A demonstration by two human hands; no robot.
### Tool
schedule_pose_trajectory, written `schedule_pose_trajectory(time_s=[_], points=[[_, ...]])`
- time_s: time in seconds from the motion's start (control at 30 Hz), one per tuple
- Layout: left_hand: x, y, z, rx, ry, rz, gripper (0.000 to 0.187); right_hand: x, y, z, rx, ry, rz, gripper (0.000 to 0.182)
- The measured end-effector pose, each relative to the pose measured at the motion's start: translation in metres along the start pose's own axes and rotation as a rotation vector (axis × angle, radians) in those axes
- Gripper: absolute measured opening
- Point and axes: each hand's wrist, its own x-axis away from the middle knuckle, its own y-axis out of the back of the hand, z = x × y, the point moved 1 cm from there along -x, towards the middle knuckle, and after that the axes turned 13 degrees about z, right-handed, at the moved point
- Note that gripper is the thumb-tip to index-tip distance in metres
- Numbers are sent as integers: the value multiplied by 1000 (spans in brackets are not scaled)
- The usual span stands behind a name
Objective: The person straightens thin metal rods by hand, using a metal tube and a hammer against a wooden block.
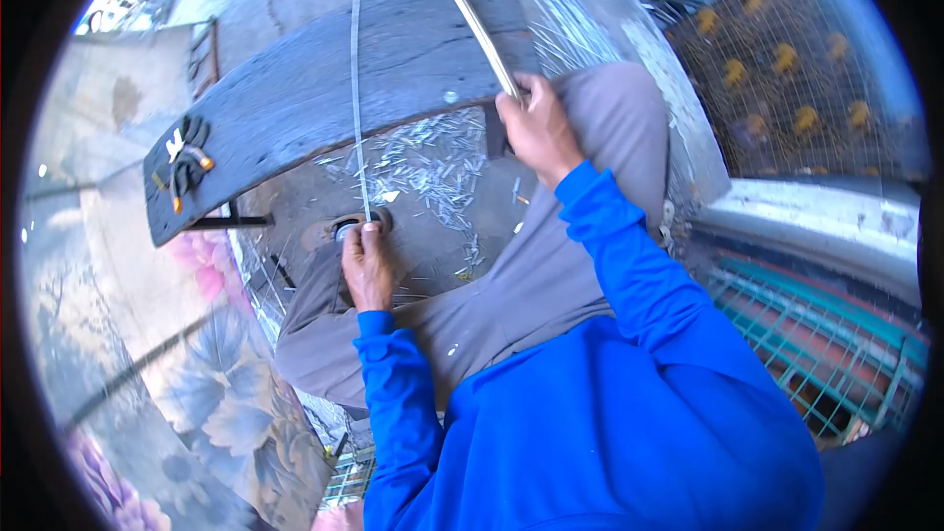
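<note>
My left hand (368,268) is closed in a pinch on the near end of a thin flat strip (356,88), pale grey like metal. The strip runs away from me across a dark wooden bench (285,98). My right hand (541,128), fingers wrapped round, grips the lower end of a long narrow shiny bar (472,25). That bar slants up and left over the bench's right part, apart from the strip. What its gripped end looks like is hidden in my palm.
A black glove (184,167) and an orange-handled tool (205,158) lie at the bench's left end. Several short cut pieces (433,167) litter the floor below. Long thin strips (565,20) lie beyond my right knee. Floral sheeting (226,393) hangs left; a green wire rack (816,334) stands right.
</note>
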Motion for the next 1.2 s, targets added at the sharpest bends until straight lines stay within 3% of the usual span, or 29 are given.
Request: schedule_pose_trajectory(time_s=[0.1, 0.17, 0.23, 0.3, 0.37, 0.43, 0.5, 0.67, 0.8, 0.87, 1.0, 1.07, 1.13, 1.2], points=[[0, 5, 10, 13, 148, 13, 26, 8, 67, 48, -285, -72, -29, 44], [-1, 5, 19, 24, 102, -11, 24, 15, 113, 55, -404, -122, -37, 40], [3, 4, 14, 81, 165, 4, 25, 10, 160, 40, 36, 15, -106, 39], [4, 4, 16, 127, 154, -1, 19, 15, 191, -16, 168, 31, -173, 43], [3, 5, 21, 179, 176, -13, 18, 33, 213, -73, 484, -270, -124, 46], [12, -17, -17, 249, 244, -48, 17, 60, 230, -139, 581, -433, -26, 51], [15, -19, -20, 245, 288, -61, 18, 88, 240, -204, 684, -574, 254, 52], [18, -25, -23, 248, 322, -69, 14, 155, 243, -311, 663, -732, 400, 50], [18, -23, -30, 149, 331, -111, 20, 171, 237, -327, 537, -798, 266, 46], [18, -19, -30, 117, 337, -112, 20, 175, 230, -345, 830, -994, 206, 46], [13, -21, -30, 104, 333, -110, 20, 159, 215, -377, 1126, -909, 1, 40], [13, -28, -39, 99, 333, -109, 19, 106, 208, -387, 700, -965, 516, 31], [11, -31, -40, 102, 345, -125, 19, 59, 176, -396, 672, -678, 616, 28], [11, -31, -37, 124, 350, -132, 20, 19, 134, -395, 758, -678, 588, 30]])
